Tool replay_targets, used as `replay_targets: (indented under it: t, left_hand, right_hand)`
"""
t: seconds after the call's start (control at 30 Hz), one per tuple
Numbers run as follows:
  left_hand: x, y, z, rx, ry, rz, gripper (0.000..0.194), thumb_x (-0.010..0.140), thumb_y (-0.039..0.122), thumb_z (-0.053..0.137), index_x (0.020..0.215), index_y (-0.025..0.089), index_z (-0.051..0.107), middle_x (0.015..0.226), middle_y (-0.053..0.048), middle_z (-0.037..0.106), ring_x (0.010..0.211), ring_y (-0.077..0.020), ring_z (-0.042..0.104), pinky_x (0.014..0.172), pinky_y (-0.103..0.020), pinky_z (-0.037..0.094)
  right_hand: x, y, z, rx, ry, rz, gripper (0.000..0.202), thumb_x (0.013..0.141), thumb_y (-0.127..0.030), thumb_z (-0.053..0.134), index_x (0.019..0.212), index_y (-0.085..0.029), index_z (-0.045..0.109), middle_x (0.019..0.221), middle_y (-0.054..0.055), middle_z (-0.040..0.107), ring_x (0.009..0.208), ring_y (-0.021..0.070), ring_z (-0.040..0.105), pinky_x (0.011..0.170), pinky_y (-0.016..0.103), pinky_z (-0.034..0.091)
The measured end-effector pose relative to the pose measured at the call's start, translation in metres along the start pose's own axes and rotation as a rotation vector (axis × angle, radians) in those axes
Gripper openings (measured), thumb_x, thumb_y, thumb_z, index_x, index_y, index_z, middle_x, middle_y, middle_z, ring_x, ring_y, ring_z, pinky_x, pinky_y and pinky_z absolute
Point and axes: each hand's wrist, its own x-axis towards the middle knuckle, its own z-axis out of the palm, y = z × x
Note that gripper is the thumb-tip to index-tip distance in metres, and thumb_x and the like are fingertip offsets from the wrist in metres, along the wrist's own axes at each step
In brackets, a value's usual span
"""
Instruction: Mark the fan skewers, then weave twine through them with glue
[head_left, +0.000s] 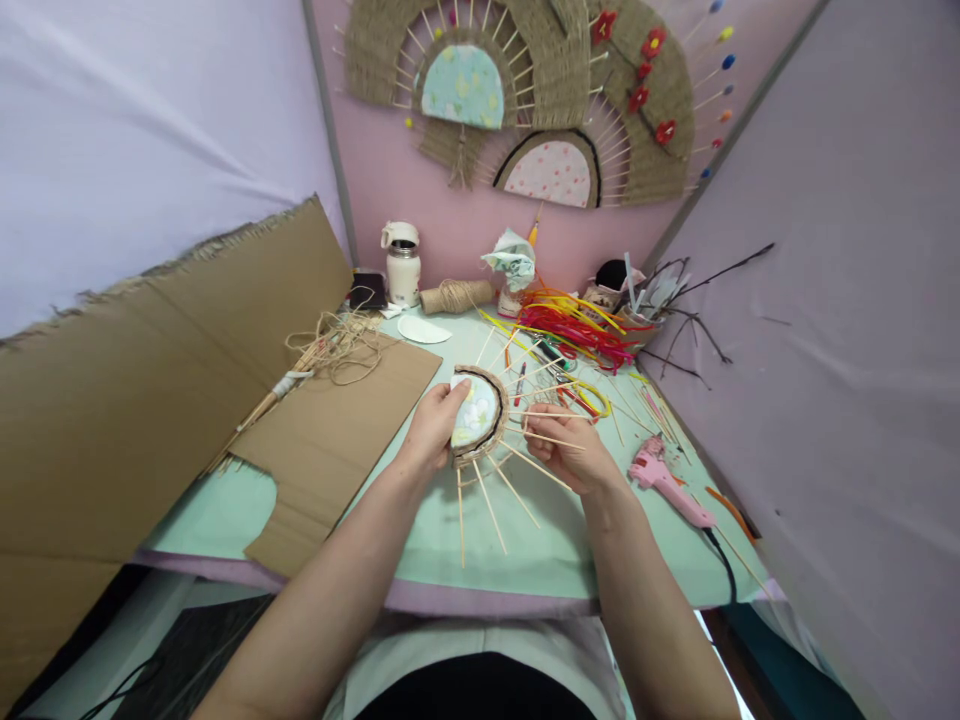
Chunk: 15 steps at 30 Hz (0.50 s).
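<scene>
My left hand (435,420) grips the straight edge of a half-round piece (474,412) covered in pale blue flowered cloth, the thumb lying on its face. A black cord and tan twine run along its curved rim, and thin wooden sticks fan outward from it. At the right side of the fan, my right hand (559,445) is closed among the sticks, with fingers pinched together, seemingly on a thin strand of twine (491,470). The fingertips are partly hidden by sticks. The piece is held above the green tabletop (442,540).
Cardboard sheets (337,440) lie at left, with bundled sticks and twine (337,345) on them. A pink glue gun (667,480) lies at right, its cord over the edge. Behind are red and yellow strips (577,325), a twine roll (457,296) and a white bottle (403,265).
</scene>
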Motion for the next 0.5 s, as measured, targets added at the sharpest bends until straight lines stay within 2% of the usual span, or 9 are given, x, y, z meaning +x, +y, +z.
replay_targets:
  t: [0.23,0.4,0.5]
  left_hand:
    - [-0.002,0.003,0.001,-0.020,0.006,-0.024,0.025,0.071,0.034,0.073,0.077,0.014,0.058,0.062,0.000,0.065,0.052,-0.0112,0.060,0.050,-0.021,0.045]
    - [-0.001,0.003,0.000,-0.026,0.010,-0.017,0.025,0.072,0.034,0.072,0.076,0.014,0.058,0.062,0.000,0.065,0.052,-0.0110,0.060,0.049,-0.021,0.045]
    - [0.000,0.003,0.000,-0.033,-0.002,-0.022,0.024,0.073,0.033,0.071,0.078,0.013,0.059,0.063,-0.001,0.066,0.051,-0.0110,0.060,0.049,-0.021,0.046]
  right_hand:
    - [-0.001,0.000,-0.007,0.007,0.008,-0.012,0.022,0.062,-0.025,0.081,0.076,-0.013,0.069,0.061,-0.002,0.058,0.048,0.0033,0.043,0.042,0.015,0.030]
    - [0.001,0.002,-0.016,0.043,0.067,-0.010,0.020,0.067,-0.025,0.076,0.084,-0.015,0.072,0.068,0.001,0.065,0.055,0.0067,0.055,0.046,0.015,0.042]
    - [0.001,0.002,-0.019,0.080,0.058,0.029,0.018,0.071,-0.025,0.071,0.086,-0.016,0.072,0.072,0.002,0.068,0.061,0.0090,0.061,0.053,0.017,0.049]
